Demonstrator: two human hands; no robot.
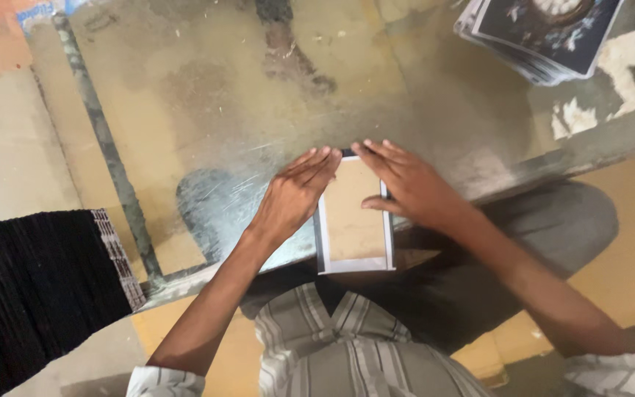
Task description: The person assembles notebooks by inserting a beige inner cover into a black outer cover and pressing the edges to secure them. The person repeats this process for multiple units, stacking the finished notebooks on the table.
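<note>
At the centre of the frame a flat rectangular brown card with a pale wrapped border (353,220) lies on the worn, scratched metal tabletop (207,95), its near end jutting over the table edge. The left hand (292,198) presses flat on the card's left edge, fingers straight and together. The right hand (406,184) lies flat on its right edge, fingers slightly spread, thumb on the card face. A stack of dark printed sheets (545,33) sits at upper right; a black ribbed pile (31,287) at lower left.

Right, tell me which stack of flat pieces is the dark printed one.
The stack of printed cards at the table's far right corner: dark with pale artwork. The black corrugated stack at near left is plain.
</note>
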